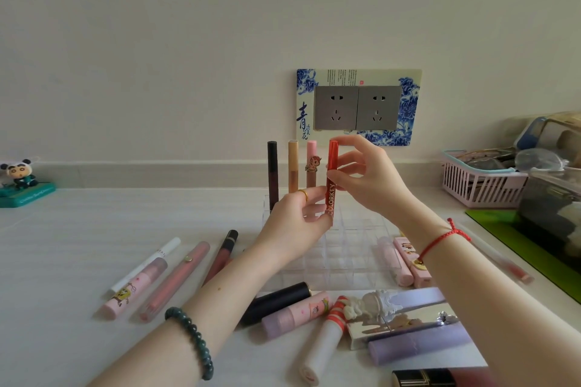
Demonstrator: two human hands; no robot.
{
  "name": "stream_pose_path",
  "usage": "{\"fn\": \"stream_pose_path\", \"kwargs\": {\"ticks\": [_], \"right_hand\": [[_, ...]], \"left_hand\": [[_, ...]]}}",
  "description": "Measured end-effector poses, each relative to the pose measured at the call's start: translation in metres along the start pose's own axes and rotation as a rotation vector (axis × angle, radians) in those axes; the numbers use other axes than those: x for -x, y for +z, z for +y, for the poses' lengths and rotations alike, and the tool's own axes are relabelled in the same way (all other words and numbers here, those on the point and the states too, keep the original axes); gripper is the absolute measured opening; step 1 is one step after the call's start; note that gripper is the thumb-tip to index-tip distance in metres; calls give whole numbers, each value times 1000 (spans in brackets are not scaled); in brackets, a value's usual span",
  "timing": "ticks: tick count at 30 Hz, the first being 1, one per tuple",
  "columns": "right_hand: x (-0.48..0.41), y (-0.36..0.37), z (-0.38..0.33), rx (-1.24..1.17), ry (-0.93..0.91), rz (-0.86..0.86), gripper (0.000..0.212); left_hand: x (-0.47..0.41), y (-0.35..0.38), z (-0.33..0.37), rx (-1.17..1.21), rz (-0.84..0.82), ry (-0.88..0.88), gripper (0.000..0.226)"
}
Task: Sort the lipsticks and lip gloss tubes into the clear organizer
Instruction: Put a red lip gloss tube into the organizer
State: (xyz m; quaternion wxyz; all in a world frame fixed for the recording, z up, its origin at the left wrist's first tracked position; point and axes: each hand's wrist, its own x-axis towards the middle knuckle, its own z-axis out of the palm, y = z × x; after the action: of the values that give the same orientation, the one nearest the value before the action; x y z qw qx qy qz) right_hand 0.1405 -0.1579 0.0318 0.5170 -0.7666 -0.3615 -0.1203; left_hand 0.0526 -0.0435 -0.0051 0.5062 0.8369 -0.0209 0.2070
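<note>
Both hands grasp the red gloss tube (331,181), which stands upright over the clear organizer's (352,248) back row: the right hand (366,177) pinches its cap end, the left hand (300,221) its lower barrel. Its long axis runs vertical, beside the pink tube (311,163), so it likely goes straight down; the left hand is nearer the cell.

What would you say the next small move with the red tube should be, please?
Probably lower the red tube straight down into the organizer cell beside the pink tube: both hands hold it upright over the back row, where three tubes already stand.
</note>
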Motion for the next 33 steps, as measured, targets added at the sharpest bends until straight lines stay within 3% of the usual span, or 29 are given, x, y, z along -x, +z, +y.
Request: {"fn": "stream_pose_path", "kwargs": {"ticks": [25, 33], "right_hand": [[0, -4, 2, 44, -35, 28, 50], [1, -33, -25, -8, -65, 164, 51]], "left_hand": [[1, -4, 4, -3, 47, -9, 42], [6, -4, 18, 116, 124, 119, 22]]}}
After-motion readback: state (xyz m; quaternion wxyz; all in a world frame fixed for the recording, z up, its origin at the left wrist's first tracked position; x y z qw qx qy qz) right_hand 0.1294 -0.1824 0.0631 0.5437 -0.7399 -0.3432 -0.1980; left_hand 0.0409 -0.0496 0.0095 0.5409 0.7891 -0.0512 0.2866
